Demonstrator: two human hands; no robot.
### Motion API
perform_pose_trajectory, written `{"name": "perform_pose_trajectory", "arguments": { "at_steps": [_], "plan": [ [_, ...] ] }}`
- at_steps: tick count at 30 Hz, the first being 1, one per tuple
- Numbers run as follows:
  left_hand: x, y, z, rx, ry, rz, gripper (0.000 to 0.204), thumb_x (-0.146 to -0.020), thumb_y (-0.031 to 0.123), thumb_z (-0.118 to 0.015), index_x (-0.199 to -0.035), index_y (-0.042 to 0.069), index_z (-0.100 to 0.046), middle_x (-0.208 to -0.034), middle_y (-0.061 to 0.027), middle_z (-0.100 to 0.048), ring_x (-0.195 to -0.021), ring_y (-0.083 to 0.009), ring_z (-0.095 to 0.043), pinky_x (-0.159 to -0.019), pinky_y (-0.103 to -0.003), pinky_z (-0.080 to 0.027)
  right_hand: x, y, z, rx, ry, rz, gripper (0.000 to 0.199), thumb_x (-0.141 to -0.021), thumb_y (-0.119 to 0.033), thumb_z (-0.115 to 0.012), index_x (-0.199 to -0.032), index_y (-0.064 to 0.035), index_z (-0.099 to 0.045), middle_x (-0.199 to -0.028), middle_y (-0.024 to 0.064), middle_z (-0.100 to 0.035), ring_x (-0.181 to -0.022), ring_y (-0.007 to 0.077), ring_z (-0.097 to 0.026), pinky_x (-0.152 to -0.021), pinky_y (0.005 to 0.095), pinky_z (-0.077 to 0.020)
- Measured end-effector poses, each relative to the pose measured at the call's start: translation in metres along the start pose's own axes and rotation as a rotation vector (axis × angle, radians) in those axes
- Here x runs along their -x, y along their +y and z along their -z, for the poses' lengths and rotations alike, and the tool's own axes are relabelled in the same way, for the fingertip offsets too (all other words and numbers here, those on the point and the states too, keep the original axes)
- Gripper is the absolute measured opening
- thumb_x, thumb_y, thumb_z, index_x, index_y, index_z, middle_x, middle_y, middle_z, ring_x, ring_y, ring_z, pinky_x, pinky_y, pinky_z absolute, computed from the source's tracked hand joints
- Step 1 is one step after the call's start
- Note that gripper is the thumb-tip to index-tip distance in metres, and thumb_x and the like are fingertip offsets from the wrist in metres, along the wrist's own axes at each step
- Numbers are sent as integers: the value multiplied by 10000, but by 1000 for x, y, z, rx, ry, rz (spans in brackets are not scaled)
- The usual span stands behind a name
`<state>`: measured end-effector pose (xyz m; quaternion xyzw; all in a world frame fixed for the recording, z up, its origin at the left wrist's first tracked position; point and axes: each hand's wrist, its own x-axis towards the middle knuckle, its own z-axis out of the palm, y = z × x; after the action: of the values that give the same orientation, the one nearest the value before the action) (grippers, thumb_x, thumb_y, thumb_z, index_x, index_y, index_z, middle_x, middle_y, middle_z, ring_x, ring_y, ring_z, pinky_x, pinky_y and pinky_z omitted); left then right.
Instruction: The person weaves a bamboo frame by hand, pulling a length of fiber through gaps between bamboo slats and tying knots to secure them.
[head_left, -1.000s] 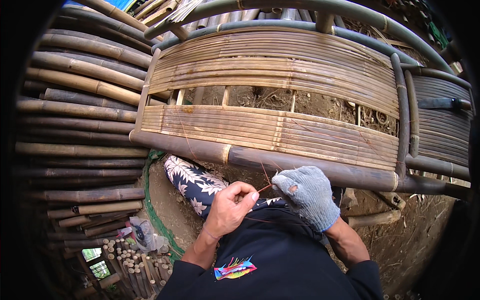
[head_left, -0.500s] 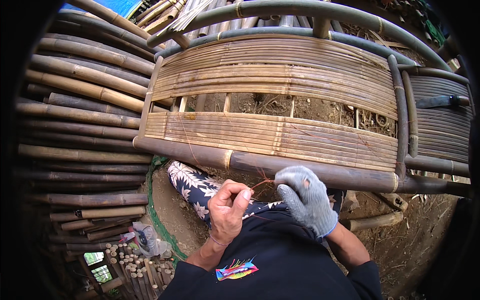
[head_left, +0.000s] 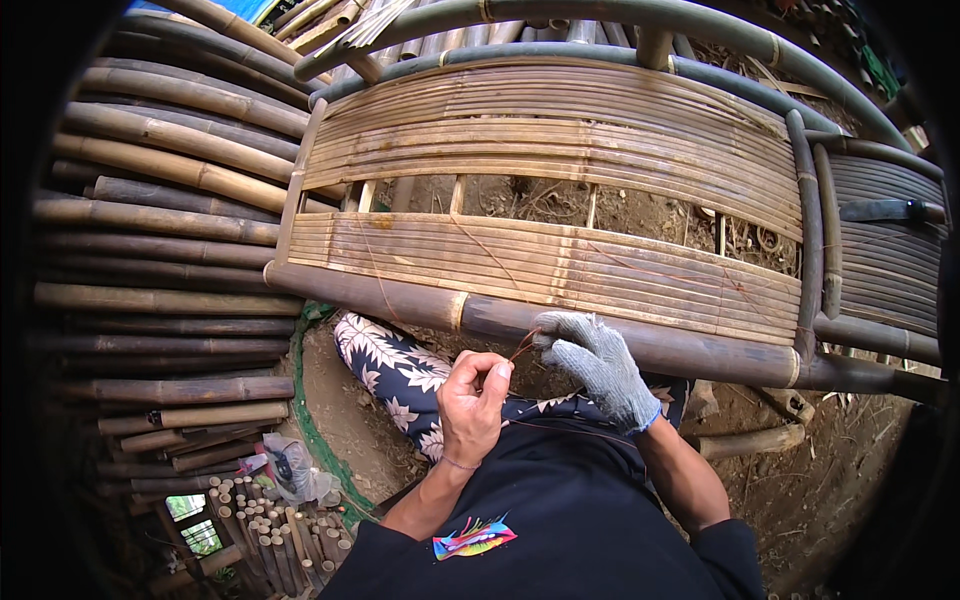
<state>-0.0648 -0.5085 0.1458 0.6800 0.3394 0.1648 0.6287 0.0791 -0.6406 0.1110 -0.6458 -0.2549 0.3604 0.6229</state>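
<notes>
My bare left hand (head_left: 472, 410) is closed in a pinch on a thin reddish-brown cord (head_left: 523, 346), in front of my lap. Strands of the cord run across a short gap to my right hand (head_left: 597, 368), which wears a grey knitted glove with a blue cuff edge. Its bent fingers close on the cord, though the fingertips partly hide the grip. Just beyond both hands lies the dark front pole (head_left: 620, 345) of a bamboo bench. Loose lengths of similar cord trail over the bench's slatted seat (head_left: 430, 245).
Long bamboo poles (head_left: 170, 255) are stacked at the left, above bundled cut pieces (head_left: 290, 535) and a clear plastic bag (head_left: 295, 470). A knife (head_left: 880, 211) rests on the slats at the far right. Bamboo offcuts (head_left: 750, 440) lie on the dirt floor.
Both hands have risen slightly toward the bench and drawn closer together. The cord, stretched straight between them before, now curves upward in slack strands. My gloved hand has turned.
</notes>
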Motion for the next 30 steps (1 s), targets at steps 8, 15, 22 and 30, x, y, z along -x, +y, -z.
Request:
{"name": "perform_pose_trajectory", "arguments": {
  "at_steps": [8, 15, 22, 30],
  "plan": [
    [-15, -21, -6, -162, 99, -172, 96, -960, 64, -664, -983, -27, -688, -877, 3, -590, -670, -29, -488, -577, -200, -400, -1, 4, -10, 38, 117, -8, 246, -932, -233, -705, -1053, -19, -712, -965, 116, -715, -877, 204, -682, -801, 341, -535],
    [-15, 0, -16, -371, 101, -344, 113, -902, 48, -727, -1009, 18, -748, -884, -10, -594, -690, -54, -504, -597, -213, -406, 0, 4, -11, 83, 138, -6, 231, -939, -227, -684, -1028, -14, -694, -928, 132, -701, -843, 238, -678, -778, 357, -533],
    [-26, 1, -13, -567, -64, -644, 232, -821, 3, -759, -1048, 52, -759, -838, -66, -595, -712, -188, -593, -619, -316, -492, 2, -2, -11, 225, 150, 99, 188, -916, -210, -667, -962, -28, -667, -893, 159, -677, -829, 343, -662, -752, 402, -530],
    [-34, 11, 14, 33, -385, -34, 105, -870, 20, -741, -966, -23, -736, -897, -21, -611, -730, -61, -515, -614, -196, -386, -23, 0, 10, 719, 322, 408, 122, -882, -134, -662, -977, -59, -666, -848, 135, -652, -766, 310, -660, -692, 404, -530]
  ]
}}
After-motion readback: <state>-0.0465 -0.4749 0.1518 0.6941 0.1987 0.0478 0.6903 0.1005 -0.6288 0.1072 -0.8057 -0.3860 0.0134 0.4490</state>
